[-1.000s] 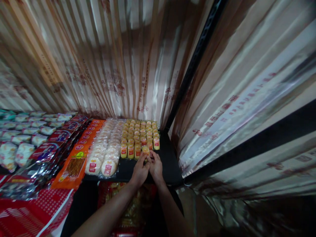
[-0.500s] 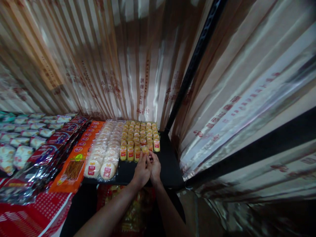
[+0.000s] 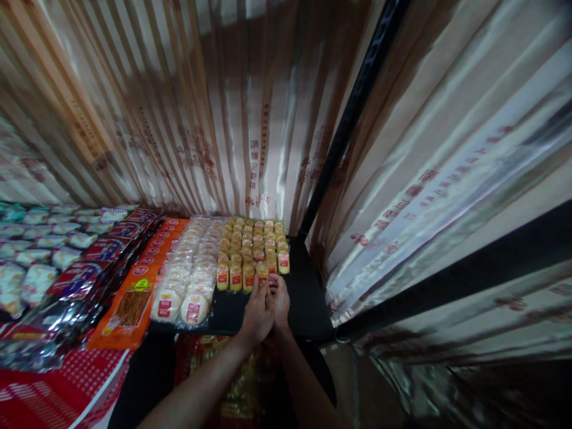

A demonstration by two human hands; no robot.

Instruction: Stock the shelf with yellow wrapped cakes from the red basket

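My left hand and my right hand are pressed together at the front edge of a block of small yellow snack packets on a black shelf. The fingers of both hands are closed around the frontmost yellow packet in the row. What lies inside the fingers is mostly hidden. Left of the yellow packets lie rows of round white wrapped cakes.
Orange snack packs, dark red foil packs and white-green packets fill the shelf to the left. Shiny striped curtains hang behind and to the right, with a black post between them. A red-yellow bag sits below my forearms.
Both hands stay together at the front yellow packet and have shifted slightly; the view has moved a little.
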